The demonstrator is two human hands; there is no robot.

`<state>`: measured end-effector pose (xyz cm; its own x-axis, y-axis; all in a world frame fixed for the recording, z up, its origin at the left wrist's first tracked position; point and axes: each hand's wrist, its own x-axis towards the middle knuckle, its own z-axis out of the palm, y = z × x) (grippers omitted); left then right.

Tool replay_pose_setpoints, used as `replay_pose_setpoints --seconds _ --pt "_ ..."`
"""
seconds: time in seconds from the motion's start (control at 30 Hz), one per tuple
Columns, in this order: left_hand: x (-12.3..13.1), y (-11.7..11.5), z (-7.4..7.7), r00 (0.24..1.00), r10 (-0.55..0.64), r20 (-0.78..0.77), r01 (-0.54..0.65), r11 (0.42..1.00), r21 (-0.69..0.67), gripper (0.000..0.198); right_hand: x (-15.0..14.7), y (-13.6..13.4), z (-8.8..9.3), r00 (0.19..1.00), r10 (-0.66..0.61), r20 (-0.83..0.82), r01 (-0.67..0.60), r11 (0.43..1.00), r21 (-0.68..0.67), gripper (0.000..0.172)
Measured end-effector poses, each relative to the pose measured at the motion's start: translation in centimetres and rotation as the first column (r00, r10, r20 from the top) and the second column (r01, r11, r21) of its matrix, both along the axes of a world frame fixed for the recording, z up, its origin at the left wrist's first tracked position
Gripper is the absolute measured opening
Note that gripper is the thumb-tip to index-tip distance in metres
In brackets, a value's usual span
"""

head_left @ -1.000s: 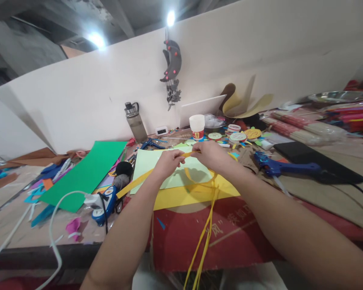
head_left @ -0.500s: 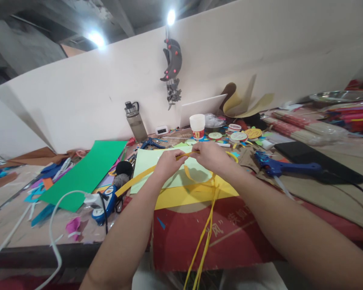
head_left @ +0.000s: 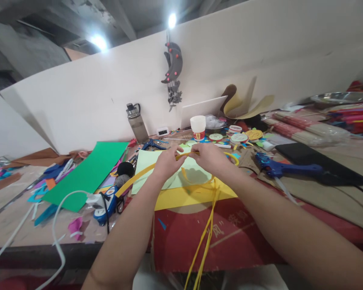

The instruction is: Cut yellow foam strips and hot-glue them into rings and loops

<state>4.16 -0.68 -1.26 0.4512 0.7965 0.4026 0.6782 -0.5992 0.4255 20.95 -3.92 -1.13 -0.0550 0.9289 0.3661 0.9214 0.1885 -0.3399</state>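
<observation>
Between both hands runs a yellow strip (head_left: 138,175), perhaps paper, one end sticking out past my left wrist. My left hand (head_left: 168,161) pinches it, and my right hand (head_left: 210,156) grips it a short way to the right. Beyond my right hand the strip curls into a loop. Below hang thin yellow strands (head_left: 211,225) over the front of a red box (head_left: 181,245). Under the hands lie a pale green sheet (head_left: 145,161) and a yellow sheet (head_left: 172,198). My fingertips partly hide the held section.
To the left are a green sheet (head_left: 90,173), a blue power strip (head_left: 105,213) and its white cable (head_left: 53,225). A blue glue gun (head_left: 290,168) lies at right. A paper cup (head_left: 198,127) and a bottle (head_left: 137,125) stand behind.
The fingers have shifted slightly along the yellow strip, and its dangling curl has swung a little left. Both hands keep hold of it. The view has tilted slightly.
</observation>
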Motion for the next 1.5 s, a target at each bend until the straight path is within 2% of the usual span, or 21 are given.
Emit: replay_pose_setpoints --seconds 0.27,0.67,0.8,0.93,1.03,1.1,1.2,1.27,1.5 --pt "0.1 -0.2 0.1 0.996 0.050 -0.068 -0.046 0.997 0.059 0.013 -0.4 0.1 -0.2 0.992 0.097 -0.080 -0.090 0.992 0.083 0.011" --pt "0.2 -0.8 0.1 0.990 0.102 -0.095 -0.086 0.983 0.162 0.013 -1.2 -0.2 -0.3 0.980 0.196 -0.022 -0.185 0.953 0.238 0.007" --pt "0.3 -0.7 0.0 0.988 0.113 -0.109 -0.096 0.983 0.155 0.014 -1.3 -0.1 -0.4 0.987 0.163 0.002 -0.159 0.961 0.225 0.007" --pt "0.1 -0.2 -0.3 0.996 0.004 -0.093 0.003 0.997 0.077 0.019 -1.1 0.2 -0.7 0.995 0.102 -0.006 -0.100 0.982 0.158 0.006" --pt "-0.1 0.2 -0.5 0.995 -0.071 -0.072 0.075 0.996 0.049 0.034 -0.8 0.7 -0.9 0.997 0.068 -0.034 -0.062 0.986 0.158 0.005" --pt "-0.1 0.3 -0.5 0.995 -0.036 -0.088 0.041 0.997 0.062 0.037 -0.6 0.9 -1.1 0.997 0.050 -0.051 -0.041 0.983 0.181 0.005" --pt "-0.1 0.4 -0.5 0.986 0.066 -0.151 -0.052 0.994 0.096 0.025 -0.6 1.1 -1.2 0.997 0.028 -0.067 -0.013 0.976 0.216 0.005" --pt "-0.1 0.3 -0.3 0.977 0.109 -0.184 -0.088 0.989 0.119 0.025 -0.7 1.0 -1.3 0.997 0.035 -0.073 -0.018 0.973 0.230 0.005" --pt "0.1 -0.4 0.2 0.959 0.182 -0.218 -0.147 0.975 0.169 0.025 -0.7 0.9 -1.1 0.997 0.059 -0.053 -0.043 0.965 0.260 0.008"
